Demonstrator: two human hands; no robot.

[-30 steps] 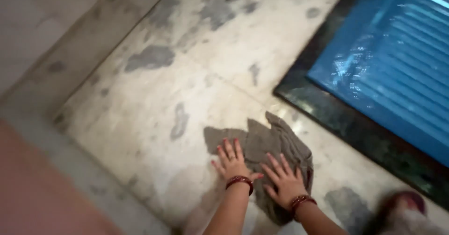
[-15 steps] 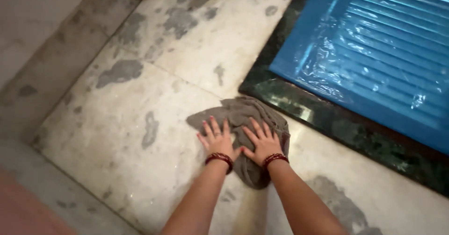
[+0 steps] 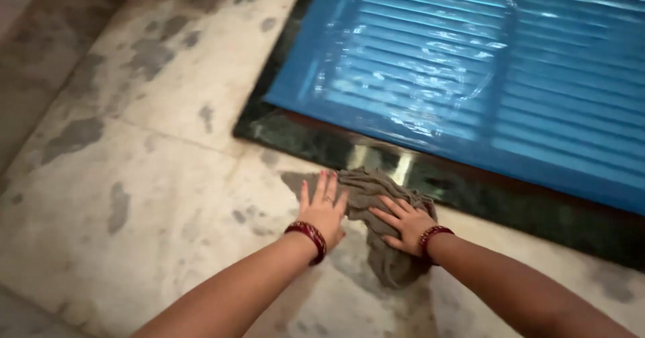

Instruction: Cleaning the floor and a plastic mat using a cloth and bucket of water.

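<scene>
Your left hand lies flat on the left part of the cloth, fingers pointing away from you, and your right hand lies on its right part, just beside the left, fingers angled toward it. A bangle sits on your left wrist, another bangle on your right. The cloth rests on the floor, its far edge touching the stone border that runs from far left to near right. Beyond that border, on the far right side, lies the slatted panel. To the left of your hands the floor runs out to its far left edge.
</scene>
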